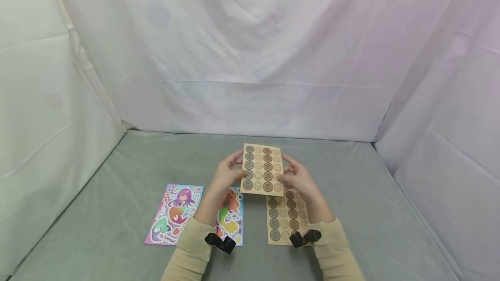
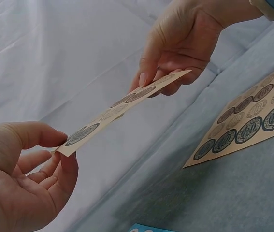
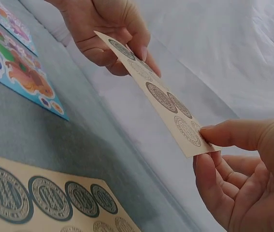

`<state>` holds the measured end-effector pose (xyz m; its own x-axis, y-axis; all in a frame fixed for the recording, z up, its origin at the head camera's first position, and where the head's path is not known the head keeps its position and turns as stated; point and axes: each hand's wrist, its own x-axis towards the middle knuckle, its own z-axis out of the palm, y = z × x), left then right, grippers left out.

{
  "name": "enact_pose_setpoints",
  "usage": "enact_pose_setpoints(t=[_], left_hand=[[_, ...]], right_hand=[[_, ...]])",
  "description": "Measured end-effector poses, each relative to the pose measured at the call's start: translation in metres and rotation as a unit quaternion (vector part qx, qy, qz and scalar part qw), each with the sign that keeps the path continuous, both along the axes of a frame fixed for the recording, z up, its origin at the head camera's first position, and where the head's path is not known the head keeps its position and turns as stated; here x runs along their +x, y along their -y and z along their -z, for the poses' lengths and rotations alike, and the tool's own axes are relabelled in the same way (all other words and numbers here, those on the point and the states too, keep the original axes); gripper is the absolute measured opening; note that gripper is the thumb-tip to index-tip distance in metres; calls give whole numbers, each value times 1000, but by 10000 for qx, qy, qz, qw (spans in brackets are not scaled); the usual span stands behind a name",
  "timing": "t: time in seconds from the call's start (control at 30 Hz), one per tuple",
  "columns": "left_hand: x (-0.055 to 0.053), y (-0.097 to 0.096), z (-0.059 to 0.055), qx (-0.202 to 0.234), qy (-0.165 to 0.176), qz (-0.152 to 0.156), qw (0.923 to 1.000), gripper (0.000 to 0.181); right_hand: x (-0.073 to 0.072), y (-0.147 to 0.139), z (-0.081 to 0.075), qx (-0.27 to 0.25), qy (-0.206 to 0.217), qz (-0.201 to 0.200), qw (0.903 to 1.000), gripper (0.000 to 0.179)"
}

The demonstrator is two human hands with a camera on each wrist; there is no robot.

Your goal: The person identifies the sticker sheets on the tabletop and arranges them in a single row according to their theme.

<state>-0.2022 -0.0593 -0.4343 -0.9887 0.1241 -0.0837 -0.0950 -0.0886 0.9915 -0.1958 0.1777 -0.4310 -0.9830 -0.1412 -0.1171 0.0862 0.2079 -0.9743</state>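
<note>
A tan sticker sheet (image 1: 262, 169) with rows of round seal-like stickers is held up above the table between both hands. My left hand (image 1: 228, 172) pinches its left edge, thumb on the printed face and fingers behind. On the opposite edge my right hand (image 1: 296, 177) grips it the same way, as the right wrist view shows with the thumb over a pale round sticker (image 3: 187, 130). Below the right forearm lies a second tan sticker sheet (image 1: 279, 224) of the same pattern, partly hidden by the arm.
Two colourful mermaid sticker sheets lie on the grey table (image 1: 351, 194) to the left: one farther out (image 1: 175, 216), another (image 1: 232, 218) partly under the left forearm. White cloth walls (image 1: 250, 55) enclose the table at the back and sides. Each wrist wears a black band (image 1: 220, 243).
</note>
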Motion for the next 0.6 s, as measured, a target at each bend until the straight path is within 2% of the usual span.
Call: enact_pose_setpoints(t=[0.3,0.6], left_hand=[[3,-7,2,18,80,110,9999,68],[3,-12,5,39,89,195,9998,64]], right_hand=[[4,-10,0,41,74,55,9999,80],[12,-18,1,146,-70,45,9999,78]])
